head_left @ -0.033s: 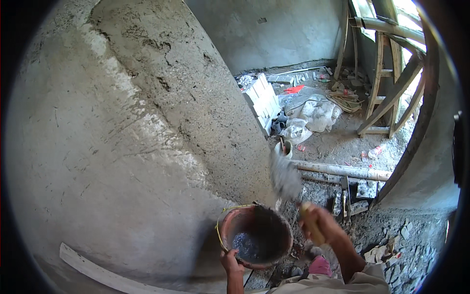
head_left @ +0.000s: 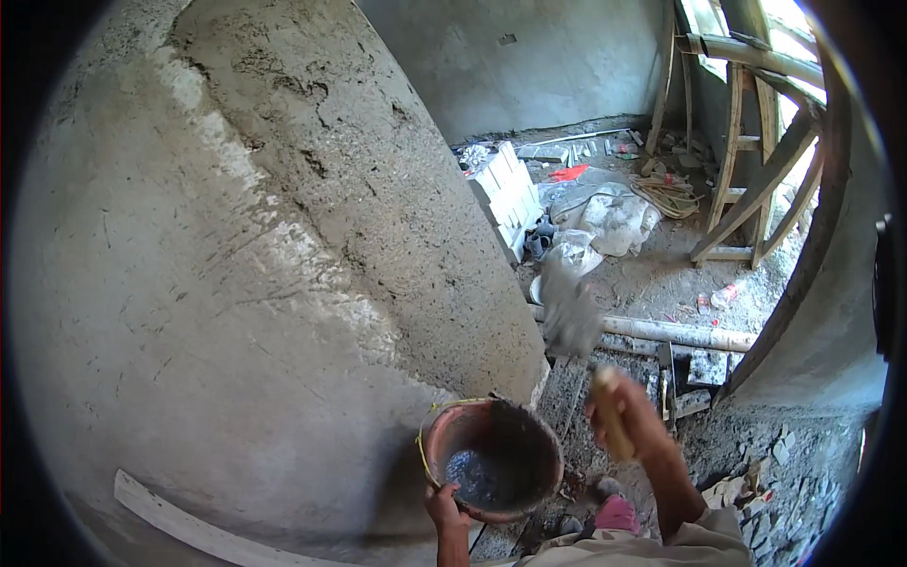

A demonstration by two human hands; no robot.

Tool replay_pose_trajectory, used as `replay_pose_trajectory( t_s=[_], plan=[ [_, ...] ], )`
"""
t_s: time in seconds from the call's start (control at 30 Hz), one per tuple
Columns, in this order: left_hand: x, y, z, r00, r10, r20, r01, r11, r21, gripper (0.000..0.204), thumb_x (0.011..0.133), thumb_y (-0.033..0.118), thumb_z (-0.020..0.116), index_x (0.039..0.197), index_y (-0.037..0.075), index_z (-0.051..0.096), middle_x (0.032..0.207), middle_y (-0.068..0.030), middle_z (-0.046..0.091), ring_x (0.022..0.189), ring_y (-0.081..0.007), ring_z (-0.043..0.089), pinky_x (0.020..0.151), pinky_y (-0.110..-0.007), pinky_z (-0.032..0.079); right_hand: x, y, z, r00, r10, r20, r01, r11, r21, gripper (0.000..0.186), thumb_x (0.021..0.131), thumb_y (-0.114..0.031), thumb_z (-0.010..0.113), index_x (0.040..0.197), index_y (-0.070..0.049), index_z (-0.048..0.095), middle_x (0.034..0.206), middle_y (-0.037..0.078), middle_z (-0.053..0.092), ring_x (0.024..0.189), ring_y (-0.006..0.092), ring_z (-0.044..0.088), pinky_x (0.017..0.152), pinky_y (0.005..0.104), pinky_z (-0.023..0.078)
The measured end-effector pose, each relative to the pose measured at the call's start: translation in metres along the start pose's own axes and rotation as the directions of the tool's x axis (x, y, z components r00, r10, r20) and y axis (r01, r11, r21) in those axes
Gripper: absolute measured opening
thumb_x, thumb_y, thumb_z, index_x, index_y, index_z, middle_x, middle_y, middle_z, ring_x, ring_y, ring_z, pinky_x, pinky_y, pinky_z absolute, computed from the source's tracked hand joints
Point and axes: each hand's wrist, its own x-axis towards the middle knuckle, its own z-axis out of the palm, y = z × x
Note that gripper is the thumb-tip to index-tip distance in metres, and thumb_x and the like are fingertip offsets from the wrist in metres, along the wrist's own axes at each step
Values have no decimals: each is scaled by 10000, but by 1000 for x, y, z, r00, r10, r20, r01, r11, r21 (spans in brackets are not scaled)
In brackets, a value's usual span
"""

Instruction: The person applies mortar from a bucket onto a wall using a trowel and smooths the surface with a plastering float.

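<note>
My left hand (head_left: 447, 508) grips the near left rim of a reddish-brown bucket (head_left: 546, 468) with a yellow cord handle. The bucket is tilted toward me, and a little grey wet material (head_left: 470, 475) shows at its bottom. To the right of it, my right hand (head_left: 631, 416) is closed round the wooden handle of a trowel (head_left: 572, 317). The blade is smeared by motion and points away from me, beyond the bucket. It is apart from the rough wall strip (head_left: 406, 208) on its left.
Smooth grey wall (head_left: 208, 378) fills the left side, with a pale board (head_left: 198, 524) along its foot. Beyond lie white stacked panels (head_left: 510, 198), plastic sacks (head_left: 614, 217) and a round pole (head_left: 675, 333). Wooden framing (head_left: 746, 161) stands at the right. Rubble (head_left: 756, 491) covers the near-right floor.
My right hand and the trowel have shifted slightly to the right and away from me. My left hand and the bucket are almost where they were.
</note>
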Motion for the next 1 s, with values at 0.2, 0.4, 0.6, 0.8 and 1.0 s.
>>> replay_pose_trajectory(
  t_s=[0.2, 0.4, 0.6, 0.8, 1.0],
  plan=[
    [-31, -12, -5, 991, 110, -74, -89, 966, 245, 572, 673, 13, 581, 1244, -4, 552, 1117, -100, 582, 977, -259, 593, 829, -373, 501, 124, -153, 11, 293, -877, -381, 815, 437, -380, 447, 955, -223, 633, 1291, -65, 386, 896, 90, 583, 662, 125, 572, 533, 254, 483],
    [-83, -25, -14, 915, 394, -92, -233, 699, 676, 497, 878, 59, 558, 1371, 21, 505, 1292, -142, 552, 941, -292, 633, 787, -377, 513, 322, -201, 57, -198, -935, -294, 762, 42, -646, 443, 964, -252, 622, 1268, -54, 368, 981, 121, 559, 747, 185, 585, 595, 358, 492],
    [-78, -31, 8, 894, 427, -138, -245, 722, 648, 487, 878, 76, 557, 1360, 17, 512, 1289, -152, 550, 958, -299, 626, 795, -387, 512, 225, -103, 284, 608, -696, 381, 761, 376, -528, 401, 917, -174, 572, 1280, -37, 467, 729, 133, 585, 613, 300, 593, 532, 451, 467],
    [-104, -34, -12, 707, 695, 133, -557, 431, 709, 478, 878, 93, 556, 1348, 13, 518, 1287, -161, 549, 976, -307, 620, 804, -396, 511, 61, -3, 207, 266, -488, 831, 663, 719, 210, 490, 912, -206, 630, 1343, -88, 431, 955, 192, 637, 744, 368, 663, 628, 443, 541],
    [-111, 19, -3, 950, 121, -287, -104, 992, 72, 651, 629, 25, 567, 1278, -10, 536, 1126, -95, 595, 1017, -249, 588, 872, -343, 493, 79, 38, 40, 678, 348, 648, 579, 292, -762, 429, 966, -391, 503, 1311, -137, 469, 1013, 186, 676, 870, 398, 680, 760, 504, 547]
  ],
)
